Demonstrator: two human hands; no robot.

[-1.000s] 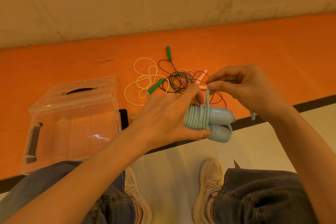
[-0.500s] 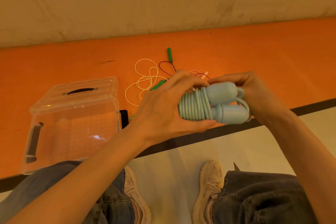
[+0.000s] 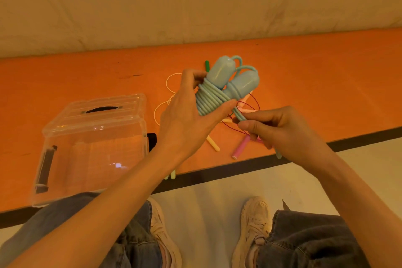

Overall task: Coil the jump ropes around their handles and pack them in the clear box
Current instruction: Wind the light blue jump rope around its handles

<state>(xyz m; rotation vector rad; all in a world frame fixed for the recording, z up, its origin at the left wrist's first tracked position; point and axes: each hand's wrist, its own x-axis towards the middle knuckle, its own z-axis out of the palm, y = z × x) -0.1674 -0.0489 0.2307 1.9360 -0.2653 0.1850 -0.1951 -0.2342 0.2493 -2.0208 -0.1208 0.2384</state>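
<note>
Two pale blue plastic jump-rope handles [image 3: 233, 79], bound side by side by coils of matching blue cord [image 3: 210, 101], sit just above the frame's centre.

Half a second ago the bundle lay sideways; now its rounded ends tilt up toward the top of the frame. The left hand [image 3: 187, 119] grips the coiled part, thumb across the front and fingers curled behind. The right hand [image 3: 280, 128], which then cupped the handle ends, now sits lower at centre right, pinching the cord's loose tail [image 3: 239, 116] between thumb and forefinger. The clear plastic box [image 3: 93, 148] with black latches stands open at left on the orange mat [image 3: 326, 85]. Behind the hands lie pink handles [image 3: 240, 148], a yellow handle [image 3: 213, 143], a green handle [image 3: 206, 65] and thin loose ropes [image 3: 171, 85].
</note>
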